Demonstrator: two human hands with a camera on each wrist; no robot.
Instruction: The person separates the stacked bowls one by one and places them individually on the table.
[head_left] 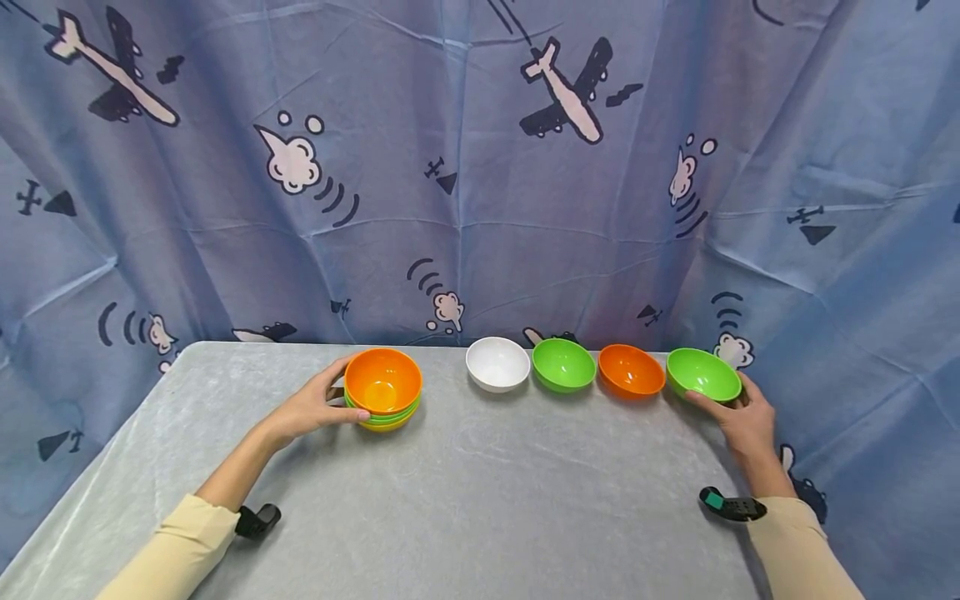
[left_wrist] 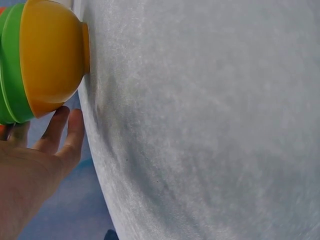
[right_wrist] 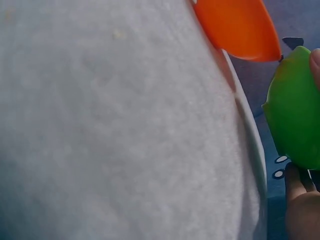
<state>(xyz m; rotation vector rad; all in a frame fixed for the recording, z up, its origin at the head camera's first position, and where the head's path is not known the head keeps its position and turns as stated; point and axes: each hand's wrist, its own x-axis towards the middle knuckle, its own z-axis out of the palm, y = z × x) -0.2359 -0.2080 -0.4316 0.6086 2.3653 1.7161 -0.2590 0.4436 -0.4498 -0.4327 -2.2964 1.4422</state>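
Note:
On the left of the head view, my left hand [head_left: 309, 410] grips a stack of bowls, thumb at the front and fingers round the far side. An orange bowl [head_left: 383, 380] tops the stack, with green [left_wrist: 15, 65] below and a yellow bowl [left_wrist: 52, 55] at the bottom. The yellow foot is at or very near the tabletop. At the far right, my right hand [head_left: 753, 425] holds a green bowl [head_left: 703, 374] between thumb and fingers. In the right wrist view that bowl appears tilted and raised off the table; part of it is cut off.
Left of the held green bowl stand an orange bowl [head_left: 632, 372], another green bowl [head_left: 564, 365] and a white bowl [head_left: 498, 364], in a row along the back edge. A grey cloth covers the table [head_left: 480, 500]. Behind hangs a blue curtain [head_left: 390, 167] with airplane prints.

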